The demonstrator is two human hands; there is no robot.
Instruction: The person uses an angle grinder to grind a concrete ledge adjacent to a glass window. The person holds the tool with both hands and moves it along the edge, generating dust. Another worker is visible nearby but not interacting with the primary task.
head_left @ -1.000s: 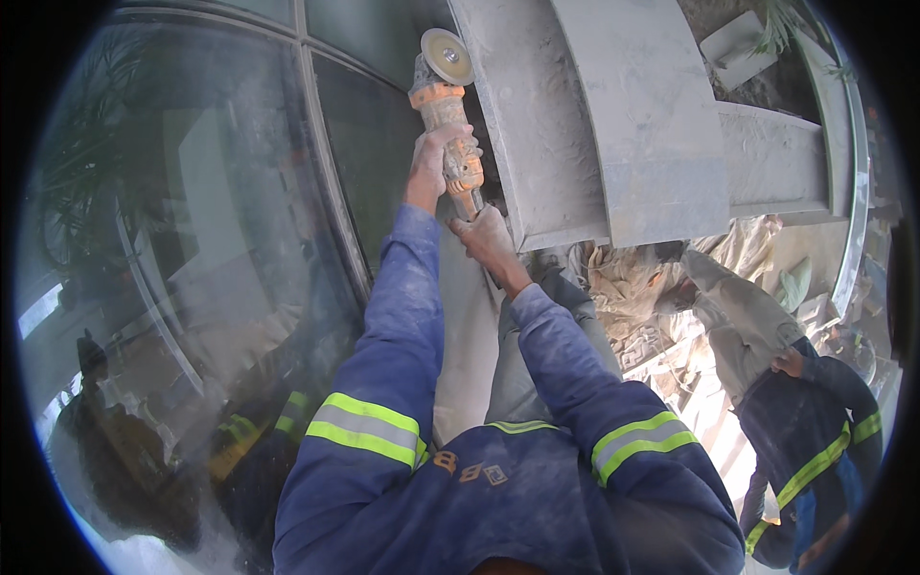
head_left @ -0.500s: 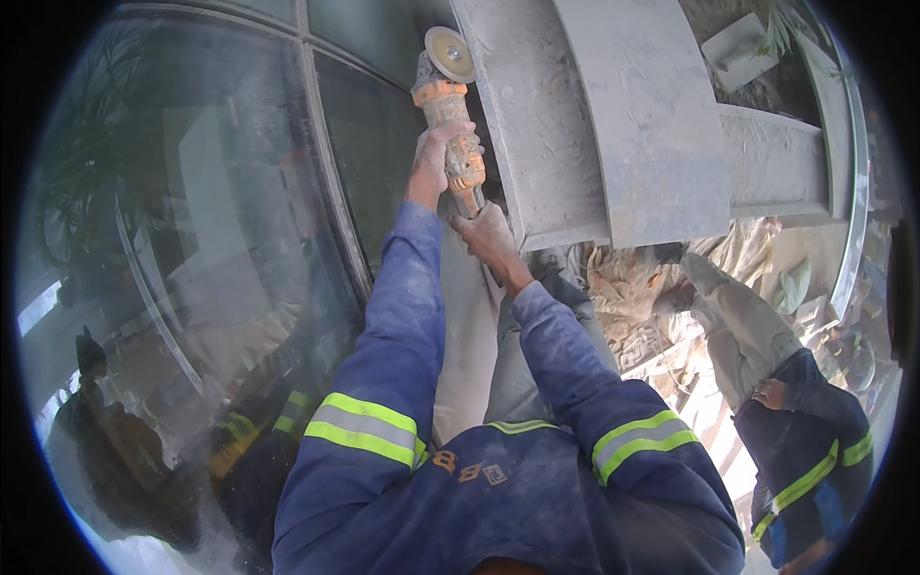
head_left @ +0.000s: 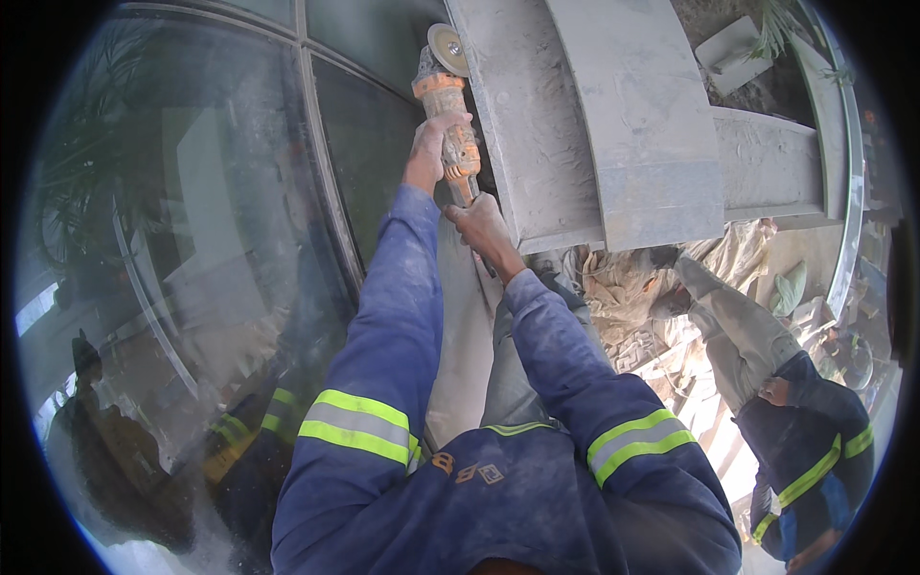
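Both my arms stretch forward, holding a dusty orange angle grinder [head_left: 460, 144]. My left hand [head_left: 433, 146] wraps round its body behind the head. Farther back, my right hand [head_left: 484, 228] grips the rear end near the cord. The grinder's pale round disc [head_left: 448, 50] sits at the far end, beside the left edge of a grey dust-covered slab [head_left: 522, 105]. Whether the disc touches that edge, I cannot tell. Part of the grinder's body is hidden under my fingers.
Dark glass panels [head_left: 230, 144] in a metal frame stand close on the left. A flat grey board [head_left: 632, 125] lies across the slab. Crumpled sheeting [head_left: 613, 297] covers the ground ahead. At the right, another person [head_left: 805, 422] in a reflective-striped jacket is near a metal rail [head_left: 853, 192].
The grinder and my hands have shifted very slightly left within the view. The slab and board also appear a little farther left. My grip is unchanged.
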